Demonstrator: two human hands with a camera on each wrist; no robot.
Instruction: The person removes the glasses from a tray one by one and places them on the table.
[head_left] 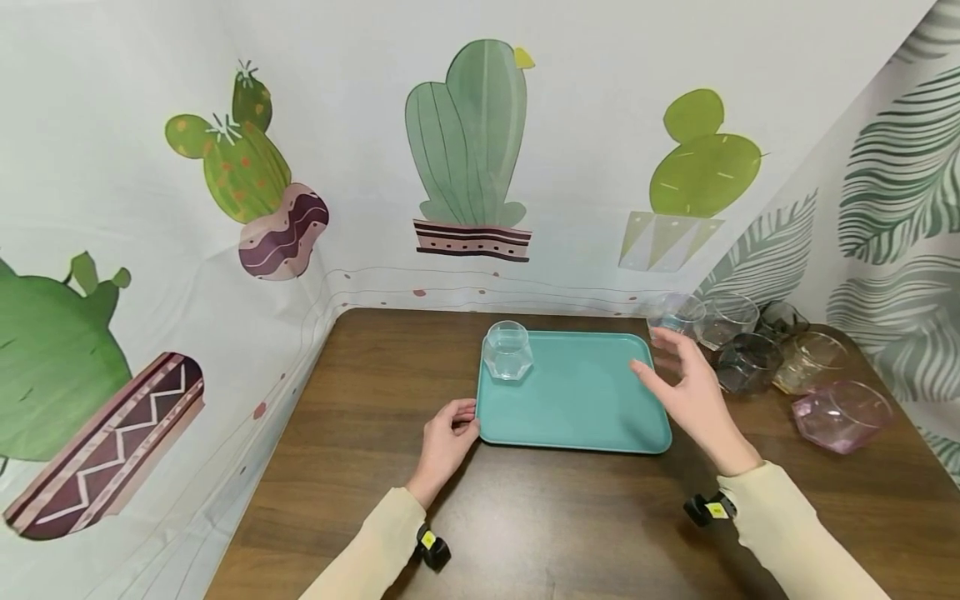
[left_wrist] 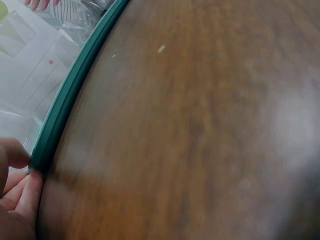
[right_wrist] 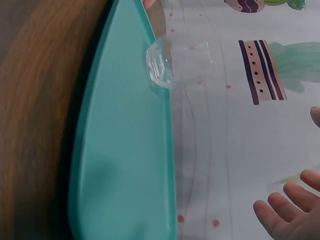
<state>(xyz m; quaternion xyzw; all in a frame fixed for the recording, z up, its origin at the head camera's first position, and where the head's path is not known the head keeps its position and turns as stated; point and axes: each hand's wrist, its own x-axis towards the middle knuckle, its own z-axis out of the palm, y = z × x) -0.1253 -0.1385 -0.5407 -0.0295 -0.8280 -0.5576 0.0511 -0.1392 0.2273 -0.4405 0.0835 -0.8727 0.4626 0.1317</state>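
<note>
A teal rectangular tray (head_left: 573, 400) lies on the wooden table. One clear faceted glass (head_left: 507, 352) stands upright in its far left corner. At the tray's left edge, near the front corner, my left hand (head_left: 446, 442) pinches the rim; the left wrist view shows the thumb and fingers (left_wrist: 31, 197) against the green rim. Over the tray's right side hovers my right hand (head_left: 693, 396), thumb and fingers spread with nothing between them. In the right wrist view, the right hand (right_wrist: 295, 210) is apart from the tray and the glass.
Several glasses cluster right of the tray: clear ones (head_left: 729, 317) at the back, a dark grey one (head_left: 748, 364), an amber-tinted one (head_left: 810, 364) and a pink one (head_left: 842, 418). A cactus-print cloth (head_left: 585, 167) hangs behind the table (head_left: 525, 517).
</note>
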